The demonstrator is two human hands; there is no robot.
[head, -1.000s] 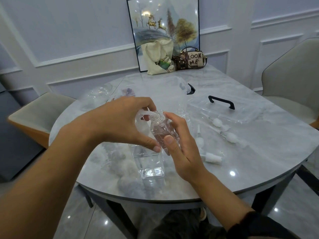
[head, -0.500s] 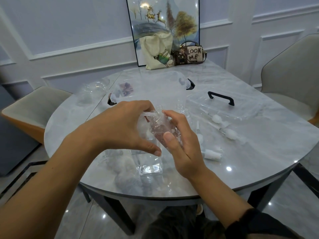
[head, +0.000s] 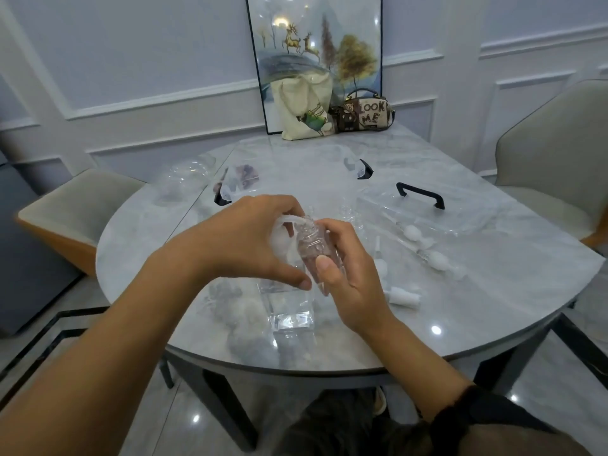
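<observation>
Held above the pale grey marble surface [head: 493, 291], a small clear plastic bottle [head: 311, 250] sits gripped in the right hand [head: 348, 278], its long axis tilted up and away. The left hand [head: 243, 245], just beside it, curls round the white translucent cap [head: 282, 240] at the neck. 1 clear square container [head: 289, 307] stands directly below.

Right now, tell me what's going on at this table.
A person holds a small clear plastic bottle above the round grey marble table. The right hand grips its body while the left hand curls round its top end. White plastic pump caps and a clear lid with a black handle lie to the right.
</observation>
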